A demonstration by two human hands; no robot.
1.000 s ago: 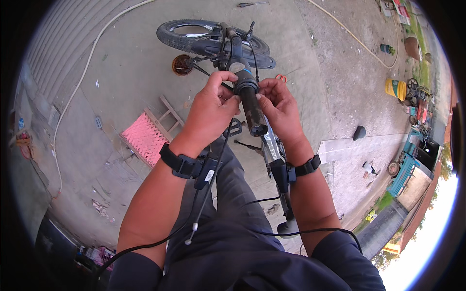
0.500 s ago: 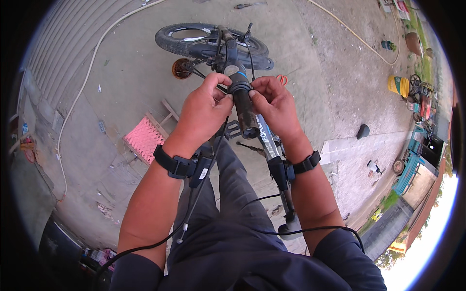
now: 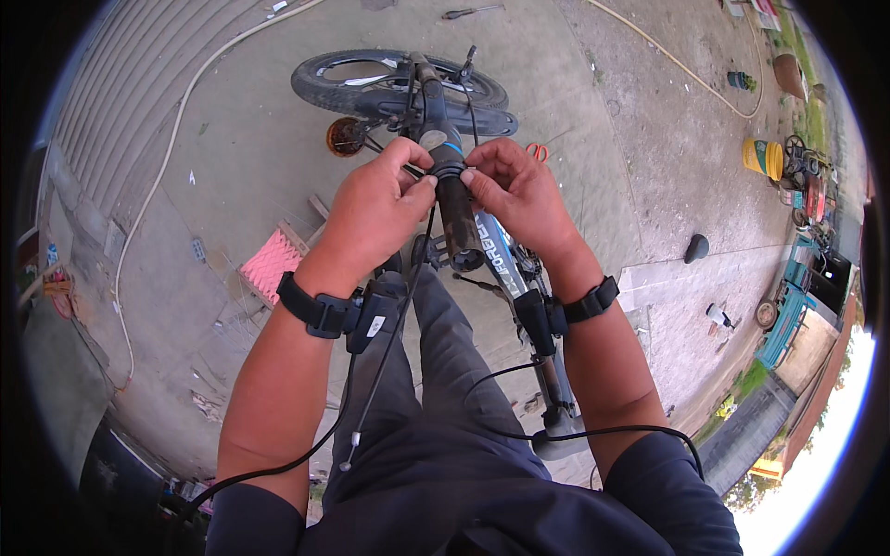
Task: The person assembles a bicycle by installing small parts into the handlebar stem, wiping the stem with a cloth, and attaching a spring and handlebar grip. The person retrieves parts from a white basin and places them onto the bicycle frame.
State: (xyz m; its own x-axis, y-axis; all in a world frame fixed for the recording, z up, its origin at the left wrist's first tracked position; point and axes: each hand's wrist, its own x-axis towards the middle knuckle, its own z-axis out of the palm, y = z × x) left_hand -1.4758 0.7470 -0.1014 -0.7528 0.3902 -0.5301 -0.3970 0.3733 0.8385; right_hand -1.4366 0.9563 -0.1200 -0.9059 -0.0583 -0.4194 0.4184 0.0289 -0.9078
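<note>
The bicycle (image 3: 505, 259) stands close by the person's right leg (image 3: 459, 357), which could serve as a light brace should the frame sway. Its front wheel (image 3: 309, 85) lies crosswise at the far end, so pressure on the handlebar (image 3: 458, 218) is best kept straight along the bar, since a sideways push would probably swing the steering. The bar's dark, hollow end points toward the person's body. The left hand (image 3: 382, 199) and right hand (image 3: 524, 199) sit opposite each other, thumbs and forefingers bent in a pinch on the ring-like collar (image 3: 448, 171) around the bar; how hard they press cannot be told. Matching effort from both sides should keep that collar square to the bar; uneven force might cock it and make it bind. A thin cable (image 3: 356, 437) hangs below the left hand, its metal tip loose, and is best kept clear of the fingertips (image 3: 429, 179).
</note>
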